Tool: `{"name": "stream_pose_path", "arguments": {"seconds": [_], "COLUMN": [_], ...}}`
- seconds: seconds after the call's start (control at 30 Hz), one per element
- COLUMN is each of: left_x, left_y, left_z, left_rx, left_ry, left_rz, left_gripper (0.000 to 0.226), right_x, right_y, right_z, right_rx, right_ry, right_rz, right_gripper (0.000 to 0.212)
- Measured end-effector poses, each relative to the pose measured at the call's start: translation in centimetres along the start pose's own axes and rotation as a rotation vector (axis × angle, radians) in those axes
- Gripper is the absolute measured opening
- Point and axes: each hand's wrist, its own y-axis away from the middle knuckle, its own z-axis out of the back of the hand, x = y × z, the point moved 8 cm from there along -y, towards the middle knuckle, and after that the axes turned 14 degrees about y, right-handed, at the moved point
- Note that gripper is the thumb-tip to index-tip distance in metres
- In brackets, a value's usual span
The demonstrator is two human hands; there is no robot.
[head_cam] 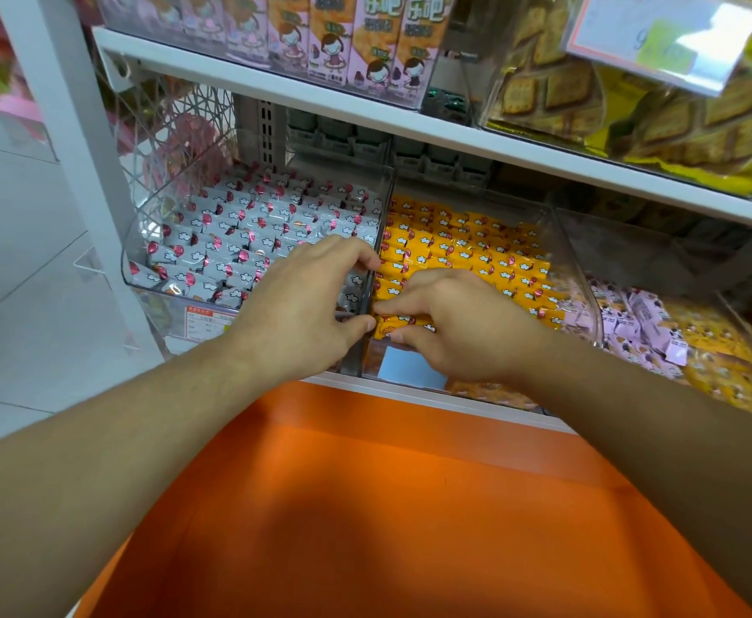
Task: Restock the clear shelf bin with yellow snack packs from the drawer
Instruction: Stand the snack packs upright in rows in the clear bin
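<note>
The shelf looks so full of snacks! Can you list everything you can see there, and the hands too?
yellow snack packs: many, yellow-orange, in neat rows in the middle clear shelf bin
white snack packs: many, white with red marks, in the clear bin to the left
pink snack packs: a heap, pale pink, right of the yellow ones
cracker boxes: a row, pink, on the upper shelf
biscuit bags: several, yellow, upper right
drawer: one, orange, open below the shelf
left hand: at the divider between bins
right hand: pinches a front yellow pack
</note>
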Motion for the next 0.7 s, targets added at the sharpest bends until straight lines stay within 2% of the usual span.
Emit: {"name": "stream_pose_path", "arguments": {"seconds": [0.2, 0.4, 0.5, 0.7], "left_x": [0.0, 0.0, -0.2, -0.2], "left_y": [0.0, 0.0, 0.0, 0.2], "left_z": [0.1, 0.2, 0.3, 0.1], "left_rx": [0.003, 0.005, -0.002, 0.005], "left_ry": [0.006, -0.003, -0.002, 0.032], "left_rz": [0.0, 0.007, 0.0, 0.019], "left_gripper": [0.057, 0.057, 0.057, 0.056], "right_x": [1.1, 1.6, 1.5, 0.5], "right_y": [-0.4, -0.6, -0.8, 0.1], "right_z": [0.2, 0.4, 0.4, 0.0], "right_rx": [0.076, 0.113, 0.117, 0.045], "right_ry": [0.179, 0.259, 0.245, 0.104], "right_rz": [0.097, 0.149, 0.139, 0.026], "right_gripper": [0.04, 0.027, 0.026, 0.043]}}
